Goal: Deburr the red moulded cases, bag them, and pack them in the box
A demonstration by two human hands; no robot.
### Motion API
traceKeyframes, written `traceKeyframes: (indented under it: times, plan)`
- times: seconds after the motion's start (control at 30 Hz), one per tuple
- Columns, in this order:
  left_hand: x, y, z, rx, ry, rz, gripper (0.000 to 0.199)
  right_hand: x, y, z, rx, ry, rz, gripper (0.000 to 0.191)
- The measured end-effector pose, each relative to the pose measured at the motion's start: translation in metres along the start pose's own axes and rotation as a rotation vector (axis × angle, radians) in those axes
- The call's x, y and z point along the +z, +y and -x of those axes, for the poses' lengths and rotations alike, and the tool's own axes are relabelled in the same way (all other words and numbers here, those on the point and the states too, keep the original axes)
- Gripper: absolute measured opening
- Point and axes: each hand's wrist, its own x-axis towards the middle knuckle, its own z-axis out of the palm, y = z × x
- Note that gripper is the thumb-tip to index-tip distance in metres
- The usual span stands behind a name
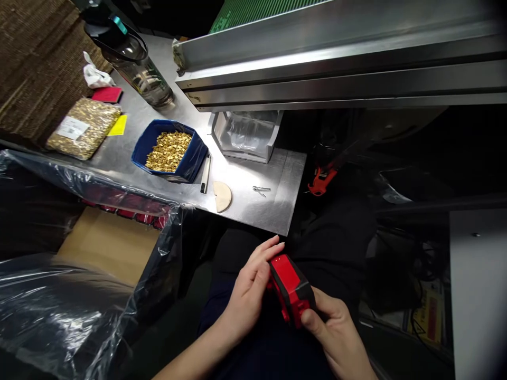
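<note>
A boxy red-and-black plastic device [291, 285] is held over my lap, tilted, with small light dots near its far end. My right hand [336, 327] grips its near right end, the thumb on the red face and the fingers curled round the black side. Along its left side rests my left hand [251, 287], fingers stretched out past the far corner and touching it. What lies under the device is hidden by it. Just beyond, on the metal table [273, 211], are a small metal pin-like piece [261, 189] and a pale round disc [222, 196].
A blue bin [190, 163] of gold-coloured small parts, a pen-like tool [206, 174], a grey tray [273, 140] with clear bags, a bag of gold parts [85, 126] and a water bottle [146, 79] stand beyond. A plastic-lined box [158, 253] is at left; a metal conveyor rail [336, 68] crosses above.
</note>
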Motion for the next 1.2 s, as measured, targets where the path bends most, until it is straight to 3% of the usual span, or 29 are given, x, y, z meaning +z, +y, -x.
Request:
traceKeyframes:
  times: [0.17,0.37,0.6,0.73,0.8,0.87,0.93,1.2]
  plan:
    - [-0.001,0.000,0.007,0.083,-0.143,-0.059,0.063,0.001,0.000,-0.005,0.047,0.029,-0.025,0.023]
    - [0.005,-0.002,0.004,0.061,-0.102,0.082,0.032,0.012,-0.004,-0.006,0.045,0.068,0.156,0.021]
    - [0.009,-0.002,-0.004,-0.236,-0.028,0.157,0.047,0.015,-0.006,-0.008,0.106,0.068,0.184,0.032]
    - [0.007,-0.006,-0.008,-0.365,-0.025,0.254,0.054,0.006,-0.006,-0.005,0.055,-0.078,0.211,0.022]
    - [0.006,-0.008,-0.007,-0.404,-0.024,0.323,0.055,0.002,-0.007,-0.002,0.057,-0.139,0.278,0.032]
    - [0.004,-0.009,-0.005,-0.384,-0.042,0.326,0.053,-0.002,-0.006,0.000,0.083,-0.156,0.360,0.035]
    - [0.001,-0.010,-0.003,-0.331,-0.084,0.267,0.047,-0.005,-0.005,0.002,0.093,-0.165,0.426,0.024]
    - [-0.008,-0.015,0.005,-0.225,-0.228,0.172,0.039,-0.010,0.010,0.008,-0.067,-0.177,0.564,0.020]
